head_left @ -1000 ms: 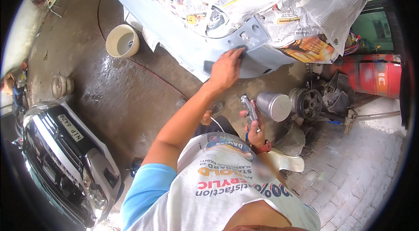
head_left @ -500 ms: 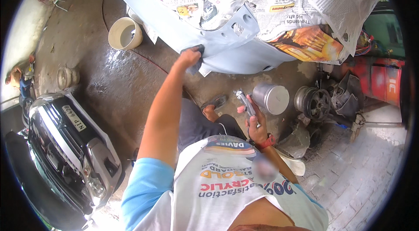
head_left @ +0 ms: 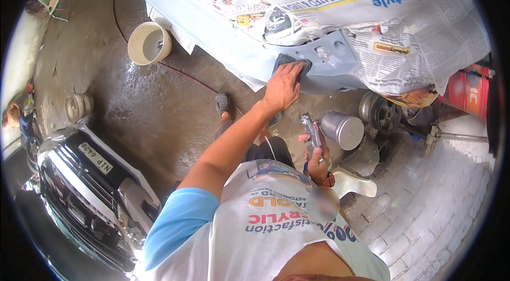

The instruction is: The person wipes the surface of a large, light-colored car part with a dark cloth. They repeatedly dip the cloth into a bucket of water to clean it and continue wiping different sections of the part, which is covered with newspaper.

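Observation:
My left hand (head_left: 282,88) presses a dark grey cloth (head_left: 305,70) against the edge of a pale blue-grey car body panel (head_left: 234,60). Its fingers lie bent over the cloth. Sheets of newspaper (head_left: 340,2) cover the area above the panel. Lower and to the right, my right hand (head_left: 319,162) is wrapped round a metal spray gun (head_left: 313,131). The gun's silver paint cup (head_left: 342,131) points to the right, apart from the panel.
A cream bucket (head_left: 136,43) stands on the wet floor, with a thin red hose (head_left: 188,79) beside it. A dark car (head_left: 93,175) is at left. Right of me are a wheel (head_left: 383,113), a white plastic chair (head_left: 357,183) and a red panel (head_left: 467,95).
My left hand has slid right along the panel with the cloth. The whole view has shifted, and more newspaper shows. My right hand still holds the spray gun.

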A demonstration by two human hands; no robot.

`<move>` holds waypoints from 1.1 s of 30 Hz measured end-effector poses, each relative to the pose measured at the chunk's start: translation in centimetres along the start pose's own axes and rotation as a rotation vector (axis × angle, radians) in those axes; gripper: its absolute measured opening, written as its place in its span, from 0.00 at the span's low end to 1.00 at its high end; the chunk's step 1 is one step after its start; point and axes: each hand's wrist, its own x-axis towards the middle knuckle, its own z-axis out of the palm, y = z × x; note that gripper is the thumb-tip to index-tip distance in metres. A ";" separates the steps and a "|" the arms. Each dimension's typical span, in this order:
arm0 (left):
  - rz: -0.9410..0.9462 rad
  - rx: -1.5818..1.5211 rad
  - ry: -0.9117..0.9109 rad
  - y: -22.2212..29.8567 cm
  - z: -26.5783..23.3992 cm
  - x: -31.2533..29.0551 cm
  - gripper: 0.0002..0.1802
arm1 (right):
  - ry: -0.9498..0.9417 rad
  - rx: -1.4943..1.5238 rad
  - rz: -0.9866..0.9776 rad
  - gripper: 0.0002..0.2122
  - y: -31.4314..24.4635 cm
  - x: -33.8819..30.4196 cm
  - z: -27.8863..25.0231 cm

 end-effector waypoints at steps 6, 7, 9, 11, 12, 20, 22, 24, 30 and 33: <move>-0.095 0.080 -0.151 -6.3 -1.0 2.5 0.25 | 0.052 0.008 0.023 0.36 -1.5 0.0 5.4; -0.108 0.091 -0.185 -7.4 -1.4 2.9 0.25 | 0.056 0.008 0.046 0.36 -2.0 -0.2 6.2; -0.124 0.195 -0.226 -10.5 -2.4 3.1 0.27 | 0.050 0.032 0.067 0.35 -2.0 -0.3 7.5; -0.103 0.381 -0.304 -13.7 -3.6 3.2 0.28 | 0.048 0.038 0.094 0.35 -2.4 -0.3 8.4; -0.082 0.460 -0.389 -14.7 -4.8 3.4 0.28 | 0.058 0.027 0.085 0.36 -2.2 -0.4 8.7; -0.203 0.595 -0.021 -24.7 -18.6 6.0 0.34 | 0.093 0.044 0.077 0.37 -2.5 -0.6 9.5; -0.322 0.737 0.031 -27.1 -18.6 7.3 0.38 | 0.100 0.044 0.089 0.37 -1.5 -1.1 9.5; -0.210 0.942 -0.087 -27.0 -15.6 6.9 0.39 | 0.106 0.059 0.108 0.37 -1.7 -1.2 9.8; -0.220 0.900 -0.386 -18.2 -6.6 -0.1 0.50 | 0.115 0.096 0.132 0.36 -2.1 -0.8 10.1; -0.069 0.813 -0.436 -16.6 -1.9 -1.4 0.44 | 0.133 0.080 0.113 0.36 -2.7 -0.7 9.8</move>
